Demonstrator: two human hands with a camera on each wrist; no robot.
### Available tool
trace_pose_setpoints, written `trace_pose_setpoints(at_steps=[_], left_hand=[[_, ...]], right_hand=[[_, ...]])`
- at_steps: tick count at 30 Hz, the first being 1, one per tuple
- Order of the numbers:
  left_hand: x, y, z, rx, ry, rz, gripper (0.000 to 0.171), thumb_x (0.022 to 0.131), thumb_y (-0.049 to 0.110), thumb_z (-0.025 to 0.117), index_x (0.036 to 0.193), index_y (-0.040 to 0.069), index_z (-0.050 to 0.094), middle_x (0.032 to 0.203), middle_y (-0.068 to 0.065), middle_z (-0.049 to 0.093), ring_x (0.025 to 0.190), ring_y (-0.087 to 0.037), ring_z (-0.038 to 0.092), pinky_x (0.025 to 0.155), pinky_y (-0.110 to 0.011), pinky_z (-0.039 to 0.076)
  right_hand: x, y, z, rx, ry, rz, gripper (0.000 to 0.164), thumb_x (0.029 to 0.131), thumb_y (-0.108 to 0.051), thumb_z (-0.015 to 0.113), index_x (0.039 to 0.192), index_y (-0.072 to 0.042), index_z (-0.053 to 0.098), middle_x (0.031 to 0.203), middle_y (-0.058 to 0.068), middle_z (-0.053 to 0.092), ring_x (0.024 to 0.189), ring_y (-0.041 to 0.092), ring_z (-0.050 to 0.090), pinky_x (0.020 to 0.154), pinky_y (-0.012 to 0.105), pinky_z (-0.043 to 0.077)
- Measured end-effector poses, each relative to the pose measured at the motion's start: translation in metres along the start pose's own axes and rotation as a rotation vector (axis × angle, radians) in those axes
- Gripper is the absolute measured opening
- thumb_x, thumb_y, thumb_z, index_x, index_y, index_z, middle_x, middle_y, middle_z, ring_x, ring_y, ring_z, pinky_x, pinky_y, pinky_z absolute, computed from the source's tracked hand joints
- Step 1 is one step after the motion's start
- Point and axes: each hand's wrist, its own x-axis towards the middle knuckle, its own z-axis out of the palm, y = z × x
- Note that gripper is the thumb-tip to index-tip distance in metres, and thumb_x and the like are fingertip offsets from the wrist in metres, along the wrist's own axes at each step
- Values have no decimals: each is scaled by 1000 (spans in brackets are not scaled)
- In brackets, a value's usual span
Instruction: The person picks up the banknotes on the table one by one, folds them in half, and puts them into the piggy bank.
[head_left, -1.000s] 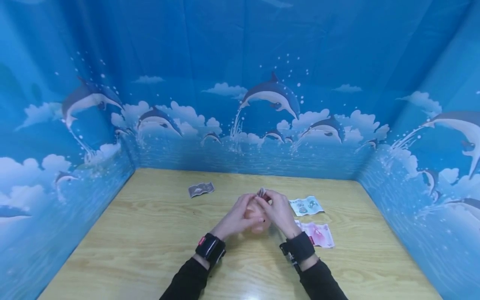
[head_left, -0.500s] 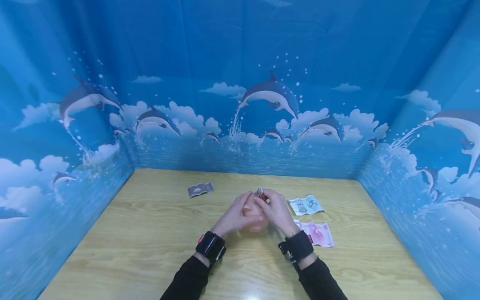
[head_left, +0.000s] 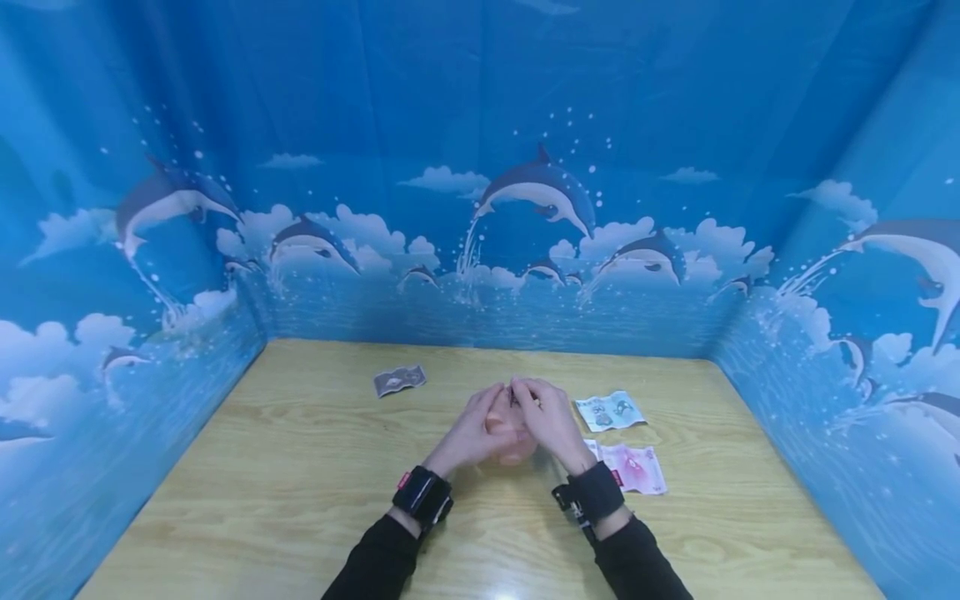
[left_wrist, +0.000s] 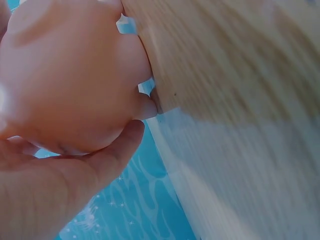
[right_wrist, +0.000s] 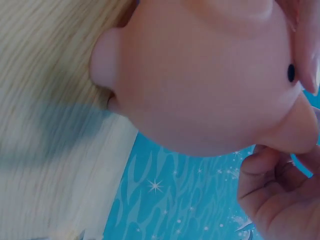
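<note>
A pink piggy bank (head_left: pixel 501 410) stands on the table between the two hands, its rounded body and short feet large in the left wrist view. The left hand (head_left: pixel 467 435) grips its side, with the thumb (left_wrist: pixel 117 150) along the lower body. At the top of the bank, the right hand (head_left: pixel 553 418) has its fingers bent together around a small folded banknote (head_left: pixel 513 397), of which only a dark bit shows. In the right wrist view, the right hand's curled fingers (right_wrist: pixel 265 175) are beside the bank's ear (right_wrist: pixel 295 130); the note is hidden there.
A brown banknote (head_left: pixel 399 380) lies at the back left of the wooden table (head_left: pixel 300 467). To the right lie a green banknote (head_left: pixel 611 411) and a pink one (head_left: pixel 636 468), partly behind the right wrist. A blue dolphin-print curtain (head_left: pixel 420 100) encloses the back and sides.
The folded note stuck up above the right hand's fingers before; now it barely shows. The right fingers have shifted slightly over the bank's top, while the left hand keeps its grip.
</note>
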Motion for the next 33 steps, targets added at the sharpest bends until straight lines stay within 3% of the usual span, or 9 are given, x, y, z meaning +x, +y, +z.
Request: trace_pose_setpoints(at_steps=[5, 19, 33], left_hand=[[-1, 0, -1, -6, -15, 5, 101, 79, 53, 75, 157, 21, 20, 163, -13, 18, 146, -36, 28, 114, -63, 27], [-1, 0, 0, -26, -21, 10, 101, 80, 52, 75, 158, 21, 18, 163, -13, 18, 145, -37, 27, 113, -65, 26], [-1, -1, 1, -34, -17, 8, 101, 81, 51, 75, 158, 18, 18, 163, -12, 18, 145, -37, 28, 113, -66, 26]], right_hand=[[0, -2, 0, 23, -4, 15, 38, 101, -40, 51, 116, -11, 71, 110, 10, 73, 103, 26, 68, 92, 45, 55], [-1, -6, -1, 94, 0, 3, 26, 99, -29, 58, 112, -12, 73, 99, 4, 73, 90, 17, 64, 75, 30, 57], [-2, -6, -1, 100, -1, 1, 24, 97, -28, 62, 110, -12, 73, 100, 4, 73, 92, 18, 65, 76, 31, 57]])
